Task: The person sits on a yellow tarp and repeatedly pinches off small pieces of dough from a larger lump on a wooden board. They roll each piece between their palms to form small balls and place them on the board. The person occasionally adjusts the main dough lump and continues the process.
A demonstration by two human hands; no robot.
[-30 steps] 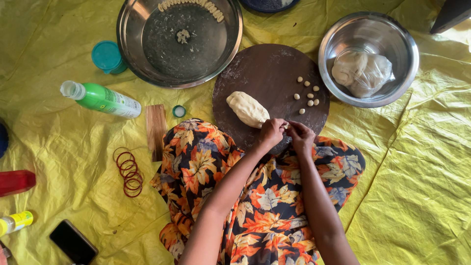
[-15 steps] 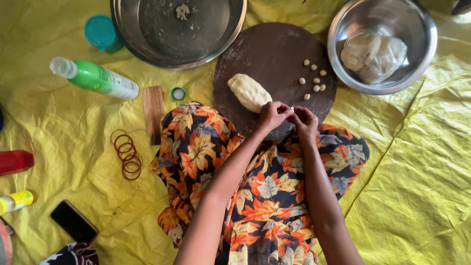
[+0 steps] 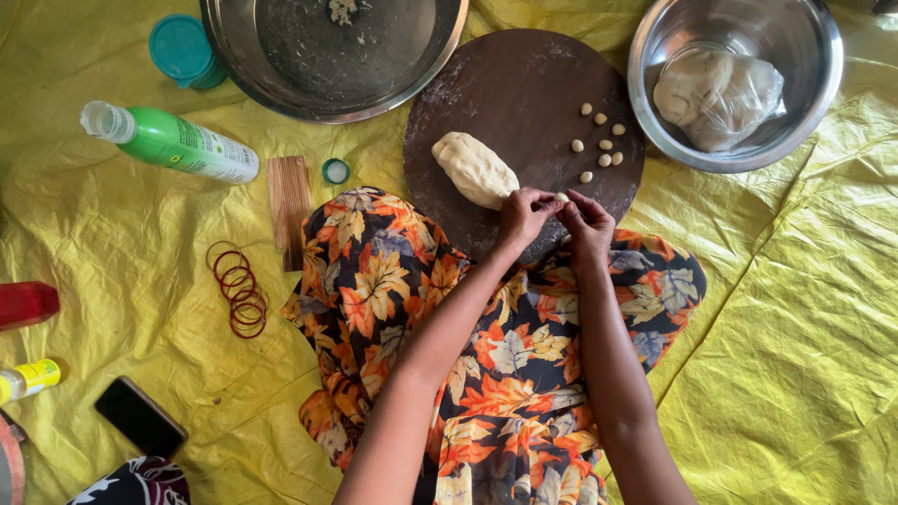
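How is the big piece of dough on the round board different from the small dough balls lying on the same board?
The dough lump is one large, elongated, uneven piece; the small dough balls are several tiny, round, pea-like bits. The dough lump lies toward the middle of the round brown board, the small dough balls nearer its right edge. Both share the same pale cream colour and rest untouched, while the left hand and right hand pinch another small bit.

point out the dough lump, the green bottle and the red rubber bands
dough lump [image 3: 474, 169], head view, middle of its top
green bottle [image 3: 182, 146], head view, middle of its body
red rubber bands [image 3: 239, 290], head view, a middle ring
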